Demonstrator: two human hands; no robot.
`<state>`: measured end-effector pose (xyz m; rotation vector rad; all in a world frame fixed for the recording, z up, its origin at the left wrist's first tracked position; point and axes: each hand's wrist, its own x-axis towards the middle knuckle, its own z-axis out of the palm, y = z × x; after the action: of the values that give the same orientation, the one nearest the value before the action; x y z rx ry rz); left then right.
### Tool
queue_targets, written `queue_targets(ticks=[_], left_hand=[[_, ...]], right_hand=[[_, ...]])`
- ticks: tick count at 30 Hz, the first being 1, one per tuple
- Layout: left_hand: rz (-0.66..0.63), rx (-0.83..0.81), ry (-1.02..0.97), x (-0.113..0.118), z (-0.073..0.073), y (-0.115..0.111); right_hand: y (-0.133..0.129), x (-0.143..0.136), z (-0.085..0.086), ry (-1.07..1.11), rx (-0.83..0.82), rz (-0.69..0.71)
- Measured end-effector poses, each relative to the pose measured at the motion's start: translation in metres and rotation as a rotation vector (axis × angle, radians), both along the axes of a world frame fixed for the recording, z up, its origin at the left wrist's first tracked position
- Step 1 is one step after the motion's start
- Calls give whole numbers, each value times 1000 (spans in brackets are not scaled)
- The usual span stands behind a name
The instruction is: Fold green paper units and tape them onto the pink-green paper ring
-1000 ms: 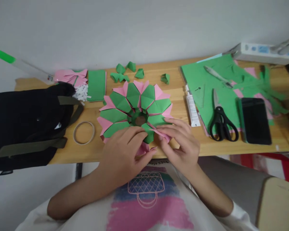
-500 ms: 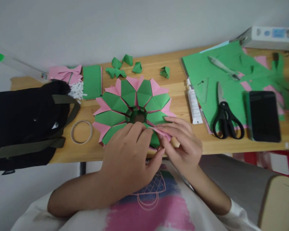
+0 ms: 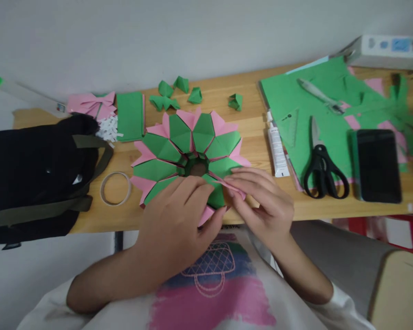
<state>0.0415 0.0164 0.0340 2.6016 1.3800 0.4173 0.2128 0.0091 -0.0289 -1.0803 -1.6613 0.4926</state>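
Observation:
A ring-shaped paper flower (image 3: pixel 157 170) of folded green and pink pieces lies on the wooden table, with a dark round opening in its middle. My left hand (image 3: pixel 179 220) rests over its near side, fingers curled onto the green pieces and thumb along a pink edge; it grips the flower there. On the near right side, my right hand (image 3: pixel 266 201) pinches a pink folded paper piece (image 3: pixel 234 187) between thumb and fingers. That piece's inner tip points toward the opening. My left palm and fingers hide part of the near petals.
Loose green folded pieces (image 3: pixel 195 95) lie behind the flower. At right are a glue tube (image 3: pixel 278 151), black-handled scissors (image 3: pixel 320 169), a phone (image 3: pixel 378 165) and green paper sheets (image 3: pixel 278 94). At left are a tape roll (image 3: pixel 102 189), a black bag (image 3: pixel 37 169) and a green paper stack (image 3: pixel 130 117).
My right hand has shifted slightly right with the pink piece. My left thumb has moved left and down, uncovering more of a pink petal at the near edge.

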Motion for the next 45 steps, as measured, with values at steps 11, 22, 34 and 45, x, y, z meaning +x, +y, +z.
queue_targets(ticks=[11,22,34,45], left_hand=[[-1,-138,-97,-10,6,6],[-6,-194,-93,-7,11,13],[29,-258,-108,-5,8,11],[-16,-298,-99,-2,8,12]], right_hand=[[6,14,-4,55,-20,190],[14,21,-8,179,-87,310],[11,30,2,-17,-91,345],[8,38,9,-125,-104,375]])
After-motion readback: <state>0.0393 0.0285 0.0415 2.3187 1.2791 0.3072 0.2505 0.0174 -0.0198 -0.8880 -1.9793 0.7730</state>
